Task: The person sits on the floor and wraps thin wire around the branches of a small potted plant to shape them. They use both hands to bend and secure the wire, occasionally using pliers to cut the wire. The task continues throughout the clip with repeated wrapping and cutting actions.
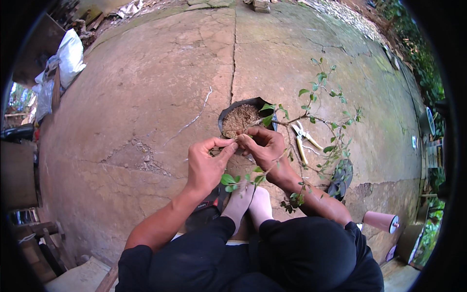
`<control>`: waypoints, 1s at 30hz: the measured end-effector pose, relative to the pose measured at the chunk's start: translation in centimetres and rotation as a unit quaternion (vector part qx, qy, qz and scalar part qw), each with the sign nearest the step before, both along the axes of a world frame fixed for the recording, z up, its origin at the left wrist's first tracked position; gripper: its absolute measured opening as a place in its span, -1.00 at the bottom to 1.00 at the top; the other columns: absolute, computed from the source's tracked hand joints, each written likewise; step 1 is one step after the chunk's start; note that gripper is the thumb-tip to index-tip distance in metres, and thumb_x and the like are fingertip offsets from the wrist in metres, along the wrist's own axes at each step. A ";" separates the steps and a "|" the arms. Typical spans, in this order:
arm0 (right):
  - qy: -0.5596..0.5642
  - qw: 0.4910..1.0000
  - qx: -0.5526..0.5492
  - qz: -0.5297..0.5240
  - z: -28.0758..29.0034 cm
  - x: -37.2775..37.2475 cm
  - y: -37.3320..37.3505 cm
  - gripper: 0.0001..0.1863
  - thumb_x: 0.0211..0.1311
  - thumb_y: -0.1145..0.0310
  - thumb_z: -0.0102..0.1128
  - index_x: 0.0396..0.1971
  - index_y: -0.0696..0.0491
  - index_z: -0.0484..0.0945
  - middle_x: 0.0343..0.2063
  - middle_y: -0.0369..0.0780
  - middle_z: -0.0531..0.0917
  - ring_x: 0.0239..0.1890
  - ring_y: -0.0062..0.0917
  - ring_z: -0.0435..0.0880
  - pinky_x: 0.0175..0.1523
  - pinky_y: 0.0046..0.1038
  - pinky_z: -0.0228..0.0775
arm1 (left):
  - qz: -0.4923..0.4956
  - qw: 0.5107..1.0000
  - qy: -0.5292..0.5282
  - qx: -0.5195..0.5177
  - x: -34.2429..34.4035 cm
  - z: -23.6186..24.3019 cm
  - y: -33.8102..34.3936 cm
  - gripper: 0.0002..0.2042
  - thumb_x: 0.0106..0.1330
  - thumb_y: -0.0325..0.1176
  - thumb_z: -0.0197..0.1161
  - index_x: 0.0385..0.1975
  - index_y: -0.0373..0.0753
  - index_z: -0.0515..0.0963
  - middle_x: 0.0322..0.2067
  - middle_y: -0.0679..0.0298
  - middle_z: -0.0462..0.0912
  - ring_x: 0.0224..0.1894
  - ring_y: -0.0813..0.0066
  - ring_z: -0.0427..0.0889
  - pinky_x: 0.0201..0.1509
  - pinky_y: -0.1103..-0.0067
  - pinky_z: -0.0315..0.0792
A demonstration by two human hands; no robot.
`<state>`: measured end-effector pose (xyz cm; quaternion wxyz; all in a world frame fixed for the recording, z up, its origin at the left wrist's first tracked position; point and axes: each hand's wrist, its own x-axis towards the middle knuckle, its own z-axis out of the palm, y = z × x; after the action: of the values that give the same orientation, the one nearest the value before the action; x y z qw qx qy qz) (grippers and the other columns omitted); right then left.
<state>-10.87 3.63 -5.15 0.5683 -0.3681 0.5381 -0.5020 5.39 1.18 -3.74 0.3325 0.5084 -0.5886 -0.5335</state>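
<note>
My left hand [206,163] and my right hand [266,147] meet fingertip to fingertip at the near rim of a black plant bag [224,117]. Both are closed in a pinch; whatever thin piece they hold is too small to make out. Brown, crumbly soil [242,118] fills the bag. From it a thin-branched plant [318,118] leans far to the right, its small green leaves spreading over my right forearm. One leafy shoot [243,179] hangs just below my hands. Pruning shears [304,139] with pale yellow handles lie on the ground right of the bag, blades pointing away.
A thin, pale, bent strand [198,116] lies on the cracked concrete [146,87] to the left. A dark sandal [342,179] is on the right, near a pink cylinder [379,221]. A black-and-red object [206,209] sits beside my feet. White sacks [69,57] stand far left.
</note>
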 end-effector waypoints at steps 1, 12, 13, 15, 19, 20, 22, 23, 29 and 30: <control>0.014 1.000 -0.006 0.021 0.0 0.0 0.0 -0.77 0.33 0.34 0.19 -0.27 0.24 0.60 -0.44 -0.29 0.65 -0.40 -0.75 0.55 -0.29 -0.67 0.40 | -0.016 0.994 -0.035 -0.103 0.2 0.0 0.0 -0.90 0.18 -0.52 0.34 -0.33 -0.36 0.66 -0.38 0.12 0.70 -0.34 0.40 0.66 -0.19 0.50 0.47; 0.044 0.997 -0.068 0.004 -1.8 0.4 0.4 -0.77 0.32 0.31 0.21 -0.40 0.20 0.57 -0.59 -0.39 0.52 -0.52 -0.80 0.38 -0.47 -0.65 0.20 | -0.029 0.997 -0.033 -0.057 0.3 0.5 0.3 -0.88 0.25 -0.45 0.31 -0.30 -0.36 0.66 -0.32 0.18 0.70 -0.39 0.48 0.65 -0.32 0.59 0.47; 0.040 0.996 -0.079 -0.007 -2.0 0.5 0.5 -0.78 0.33 0.33 0.20 -0.40 0.20 0.56 -0.58 -0.38 0.53 -0.50 -0.80 0.41 -0.45 -0.65 0.24 | -0.009 0.999 0.027 0.013 0.1 0.5 0.2 -0.88 0.26 -0.43 0.30 -0.32 -0.35 0.66 -0.34 0.19 0.70 -0.40 0.50 0.65 -0.31 0.60 0.49; 0.033 0.992 -0.114 -0.032 -2.3 0.8 0.5 -0.81 0.33 0.37 0.19 -0.39 0.20 0.54 -0.56 -0.37 0.55 -0.47 -0.79 0.47 -0.40 -0.64 0.31 | 0.032 0.977 0.137 0.160 -0.4 0.4 -0.2 -0.86 0.30 -0.38 0.28 -0.37 -0.34 0.66 -0.40 0.21 0.69 -0.43 0.55 0.64 -0.30 0.62 0.52; -0.026 0.988 -0.148 -0.033 -2.5 1.1 0.9 -0.86 0.32 0.45 0.18 -0.37 0.22 0.51 -0.47 -0.32 0.58 -0.39 -0.75 0.54 -0.30 -0.62 0.41 | 0.044 0.891 0.250 0.377 0.2 0.4 -1.0 -0.85 0.29 -0.38 0.28 -0.39 -0.35 0.62 -0.44 0.23 0.66 -0.42 0.51 0.65 -0.31 0.60 0.57; -0.034 0.989 -0.144 -0.025 -2.4 1.0 0.9 -0.87 0.32 0.46 0.18 -0.37 0.22 0.50 -0.46 -0.31 0.58 -0.38 -0.75 0.55 -0.29 -0.62 0.42 | 0.036 0.881 0.255 0.397 0.4 0.3 -1.2 -0.84 0.30 -0.36 0.27 -0.39 -0.36 0.60 -0.46 0.24 0.64 -0.44 0.50 0.65 -0.33 0.58 0.59; -0.009 0.988 -0.154 -0.009 -2.3 0.7 1.1 -0.88 0.31 0.47 0.17 -0.37 0.22 0.50 -0.44 -0.30 0.57 -0.36 -0.75 0.55 -0.28 -0.62 0.42 | 0.024 0.849 0.269 0.455 0.8 0.1 -1.7 -0.82 0.31 -0.34 0.26 -0.38 -0.36 0.58 -0.48 0.24 0.63 -0.45 0.48 0.65 -0.34 0.56 0.60; 0.023 0.986 -0.167 -0.002 -2.3 0.7 1.2 -0.88 0.32 0.47 0.17 -0.37 0.21 0.49 -0.43 -0.30 0.57 -0.36 -0.75 0.55 -0.28 -0.62 0.42 | 0.021 0.825 0.278 0.492 1.0 -0.1 -1.9 -0.82 0.32 -0.34 0.26 -0.38 -0.35 0.58 -0.47 0.23 0.63 -0.45 0.48 0.65 -0.34 0.56 0.61; -0.079 0.994 -0.078 -0.012 -2.6 0.8 1.1 -0.86 0.31 0.40 0.22 -0.35 0.17 0.56 -0.43 -0.33 0.62 -0.41 -0.77 0.52 -0.33 -0.69 0.35 | 0.027 0.916 0.221 0.333 0.6 -1.2 -1.2 -0.83 0.35 -0.33 0.22 -0.36 -0.33 0.58 -0.42 0.22 0.66 -0.43 0.51 0.66 -0.32 0.61 0.58; -0.051 0.995 -0.084 -0.009 -2.6 0.9 1.0 -0.87 0.31 0.40 0.22 -0.34 0.17 0.56 -0.43 -0.33 0.62 -0.40 -0.75 0.53 -0.31 -0.68 0.38 | 0.041 0.946 0.184 0.263 0.4 -1.2 -0.9 -0.83 0.36 -0.33 0.22 -0.35 -0.33 0.59 -0.42 0.23 0.66 -0.42 0.52 0.66 -0.32 0.62 0.58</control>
<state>-10.01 4.63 -7.79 0.5575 -0.3837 0.4674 -0.5688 5.80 0.25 -4.91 0.3105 0.4945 -0.3345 -0.7397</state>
